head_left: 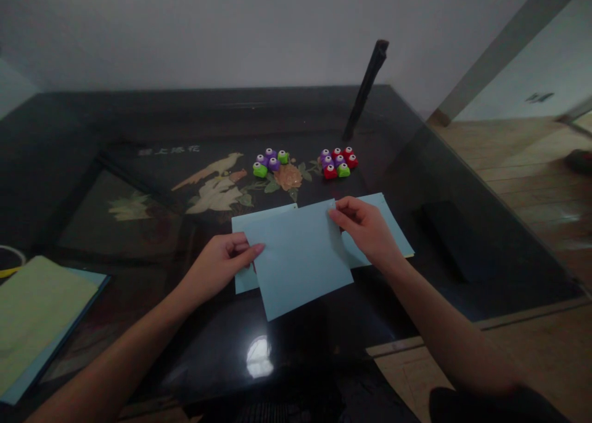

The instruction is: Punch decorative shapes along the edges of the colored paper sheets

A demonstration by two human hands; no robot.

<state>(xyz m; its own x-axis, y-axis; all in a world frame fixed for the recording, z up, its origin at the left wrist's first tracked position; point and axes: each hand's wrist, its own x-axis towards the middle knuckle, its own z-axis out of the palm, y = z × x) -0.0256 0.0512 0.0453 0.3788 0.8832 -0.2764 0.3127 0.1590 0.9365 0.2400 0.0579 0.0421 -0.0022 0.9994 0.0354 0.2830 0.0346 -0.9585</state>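
A light blue sheet of paper (303,256) is held up, slightly tilted, between my two hands. My left hand (234,256) pinches its left edge, thumb on top. At its upper right corner, my right hand (363,225) grips it between thumb and fingers. Beneath the held sheet, more light blue paper lies on the table: one piece (245,281) shows at the left, another (400,241) at the right under my right hand. The held sheet hides the middle of these.
Two clusters of small eye-topped pieces stand farther back: a purple-green cluster (271,163) and a red-purple-green cluster (339,162). Green paper (41,315) over blue lies at the left. A black stick-like object (367,87) rises behind. The dark glossy table (208,349) reflects light.
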